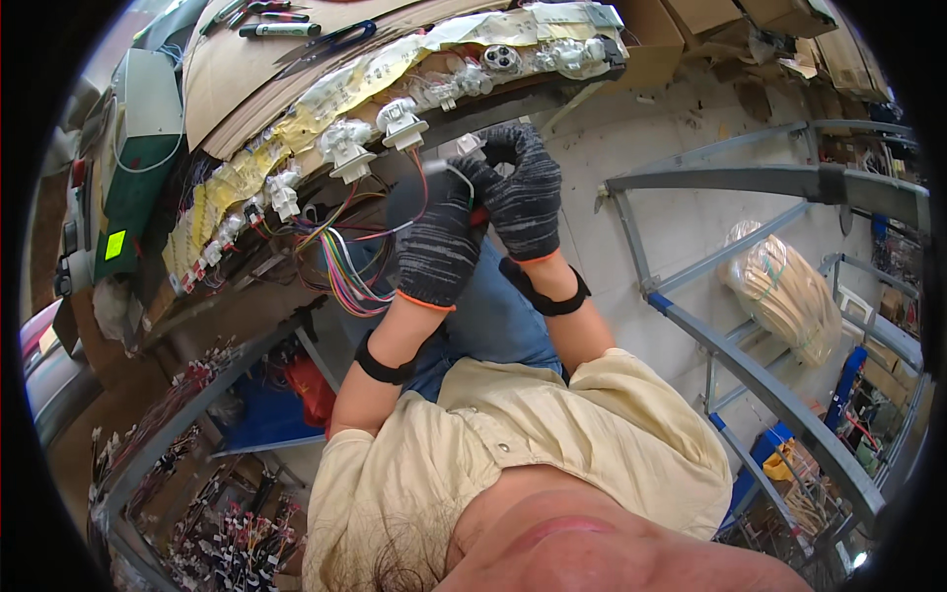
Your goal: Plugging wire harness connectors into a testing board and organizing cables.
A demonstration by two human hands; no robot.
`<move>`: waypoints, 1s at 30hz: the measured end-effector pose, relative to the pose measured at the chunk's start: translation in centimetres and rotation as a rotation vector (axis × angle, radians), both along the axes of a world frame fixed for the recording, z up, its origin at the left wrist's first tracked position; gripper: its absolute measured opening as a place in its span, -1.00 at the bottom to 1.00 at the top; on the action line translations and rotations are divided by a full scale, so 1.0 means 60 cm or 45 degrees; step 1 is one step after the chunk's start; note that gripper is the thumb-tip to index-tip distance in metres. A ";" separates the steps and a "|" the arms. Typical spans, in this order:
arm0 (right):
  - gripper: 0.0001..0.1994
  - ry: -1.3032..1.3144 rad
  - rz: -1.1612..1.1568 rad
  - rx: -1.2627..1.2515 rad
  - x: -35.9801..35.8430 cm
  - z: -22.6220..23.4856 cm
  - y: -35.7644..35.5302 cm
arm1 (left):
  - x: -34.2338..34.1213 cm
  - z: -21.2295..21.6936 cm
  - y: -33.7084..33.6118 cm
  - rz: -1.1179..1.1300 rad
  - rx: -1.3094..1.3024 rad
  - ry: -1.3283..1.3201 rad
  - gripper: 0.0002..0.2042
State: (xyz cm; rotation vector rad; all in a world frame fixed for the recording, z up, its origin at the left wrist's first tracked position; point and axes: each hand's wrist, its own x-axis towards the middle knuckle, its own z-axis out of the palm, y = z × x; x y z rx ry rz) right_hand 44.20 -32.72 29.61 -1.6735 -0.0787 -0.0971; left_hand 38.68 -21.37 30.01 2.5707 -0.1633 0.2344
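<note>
Both my hands wear dark grey knit gloves with orange cuffs and meet just off the bench edge. My left hand [436, 242] is closed, its fingertips partly blurred, around thin wires; a pale wire [462, 174] loops out at its fingers. My right hand [523, 197] curls shut close against it, and what lies inside is mostly hidden. A bit of something red shows between the palms. By the right fingertips is a small white connector [471, 146]. Left of my hands hangs a bundle of coloured wires [345, 276]. White plastic connectors [400, 124] line the bench edge.
On the cardboard-covered bench [222, 104] lie scissors [330, 44] and a marker pen [280, 31]. A green box-shaped device [143, 168] stands at the left. Metal frames [769, 385] rise at the right, with a plastic-wrapped bundle [784, 296] among them. Wire harnesses [232, 523] hang at lower left.
</note>
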 end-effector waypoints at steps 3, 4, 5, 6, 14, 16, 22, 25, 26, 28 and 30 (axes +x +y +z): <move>-0.70 0.118 -0.119 0.267 0.017 -0.002 0.021 | 0.003 0.002 0.000 0.008 0.066 0.098 -0.45; -0.70 -0.029 -0.140 0.105 0.022 0.000 0.023 | 0.002 0.006 -0.001 0.039 -0.018 0.139 -0.50; -0.70 -0.175 -0.161 -0.060 0.026 0.007 0.023 | 0.001 0.010 -0.002 0.069 -0.104 0.181 -0.54; -0.70 -0.176 -0.161 -0.062 0.030 0.008 0.025 | 0.000 0.010 -0.001 0.068 -0.107 0.181 -0.54; -0.66 -0.348 -0.269 -0.409 0.035 0.032 0.031 | -0.008 0.008 0.005 0.103 -0.242 0.343 -0.52; -0.67 -0.263 -0.242 -0.328 0.043 0.033 0.031 | -0.004 0.015 0.004 0.090 -0.328 0.292 -0.53; -0.69 -0.099 -0.024 -0.116 0.068 0.028 0.012 | 0.003 0.018 0.017 -0.212 0.050 -0.103 -0.61; -0.73 -0.308 -0.009 -0.233 0.072 0.038 -0.010 | 0.005 0.012 0.015 -0.341 0.381 -0.390 -0.70; -0.76 -0.667 -0.185 -0.381 0.068 0.042 -0.023 | 0.006 0.012 0.016 -0.300 0.388 -0.415 -0.76; -0.77 -0.336 -0.125 -0.306 -0.002 0.040 -0.072 | -0.004 0.002 0.026 0.012 -0.655 0.185 -0.80; -0.75 0.164 0.195 -0.333 -0.054 -0.004 -0.124 | 0.011 0.043 0.011 0.281 -1.561 0.863 -0.81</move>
